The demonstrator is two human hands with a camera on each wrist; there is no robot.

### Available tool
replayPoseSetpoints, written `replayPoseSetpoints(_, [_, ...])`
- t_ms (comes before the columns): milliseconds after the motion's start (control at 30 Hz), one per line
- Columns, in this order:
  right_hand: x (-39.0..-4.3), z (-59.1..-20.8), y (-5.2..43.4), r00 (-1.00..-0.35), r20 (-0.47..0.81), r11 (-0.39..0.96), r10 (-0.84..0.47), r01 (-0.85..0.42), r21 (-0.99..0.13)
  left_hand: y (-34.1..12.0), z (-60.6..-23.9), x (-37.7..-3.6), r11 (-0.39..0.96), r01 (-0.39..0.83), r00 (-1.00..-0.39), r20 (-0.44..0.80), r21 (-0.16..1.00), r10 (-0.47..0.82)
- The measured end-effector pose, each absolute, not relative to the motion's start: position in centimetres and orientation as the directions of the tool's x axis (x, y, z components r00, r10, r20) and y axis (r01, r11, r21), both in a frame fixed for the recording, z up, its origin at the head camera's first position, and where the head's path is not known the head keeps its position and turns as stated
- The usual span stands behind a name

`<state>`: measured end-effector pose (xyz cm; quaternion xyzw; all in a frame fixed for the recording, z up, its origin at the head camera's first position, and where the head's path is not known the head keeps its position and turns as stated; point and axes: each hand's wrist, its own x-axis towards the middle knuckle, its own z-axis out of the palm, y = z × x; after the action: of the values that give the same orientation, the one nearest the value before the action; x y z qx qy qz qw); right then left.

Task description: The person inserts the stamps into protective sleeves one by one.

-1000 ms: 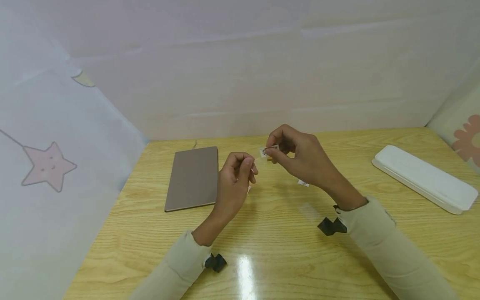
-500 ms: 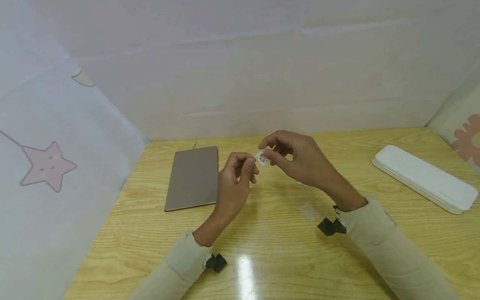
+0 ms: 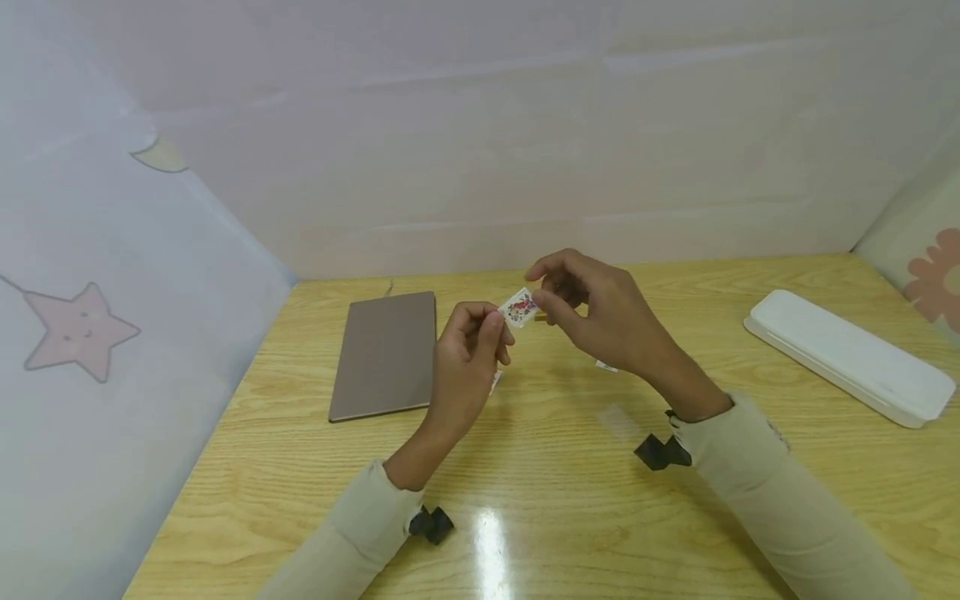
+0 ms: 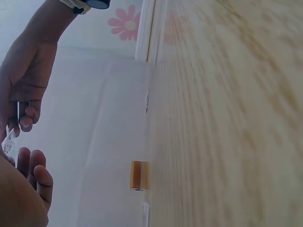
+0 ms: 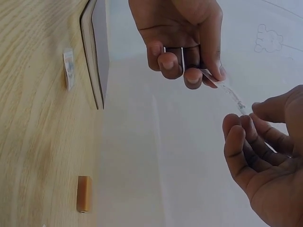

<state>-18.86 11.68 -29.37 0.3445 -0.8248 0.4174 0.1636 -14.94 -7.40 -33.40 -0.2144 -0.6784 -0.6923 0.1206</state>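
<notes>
Pale wooden table (image 3: 750, 500), white screens behind; left hand (image 3: 467, 358) and right hand (image 3: 600, 321) pinching a small sticker (image 3: 519, 307), its print unclear

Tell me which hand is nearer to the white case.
Right. The right hand is raised over mid-table, on the white case's side; the left hand is beyond it, nearer the brown notebook.

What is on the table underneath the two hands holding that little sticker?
Below the sticker lie a small white scrap and a small brown piece on the wooden table. The hands cover whatever else lies there.
</notes>
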Motion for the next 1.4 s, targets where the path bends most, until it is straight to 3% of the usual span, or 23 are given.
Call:
replayPoseSetpoints(233, [-18.8, -29.5, 11.6, -0.678, 0.575, 0.395, -0.458, -0.735, -0.551, -7.4, -33.4, -14.9, -0.043, 0.459, -0.877, 0.46, 0.888, 0.137])
replayPoseSetpoints(667, [-18.6, -29.5, 11.2, -0.715, 0.557, 0.4, -0.421, -0.698, -0.594, -7.5, -33.4, -14.9, -0.036, 0.449, -0.885, 0.45, 0.893, 0.123])
replayPoseSetpoints(967, [-18.6, -29.7, 11.1, -0.692, 0.542, 0.409, -0.478, -0.721, -0.56, -7.7, -33.2, -14.9, -0.05, 0.423, -0.896, 0.426, 0.905, 0.123])
replayPoseSetpoints(1167, [-18.7, -29.7, 11.3, -0.737, 0.458, 0.436, -0.497, -0.669, -0.602, -7.7, -33.3, -14.8, 0.157, 0.397, -0.909, 0.365, 0.904, 0.201])
replayPoseSetpoints(1400, [-19.4, -31.7, 12.6, -0.801, 0.277, 0.537, -0.53, -0.57, -0.622, -7.9, -36.2, -16.1, 0.409, 0.327, -0.92, 0.189, 0.852, 0.342])
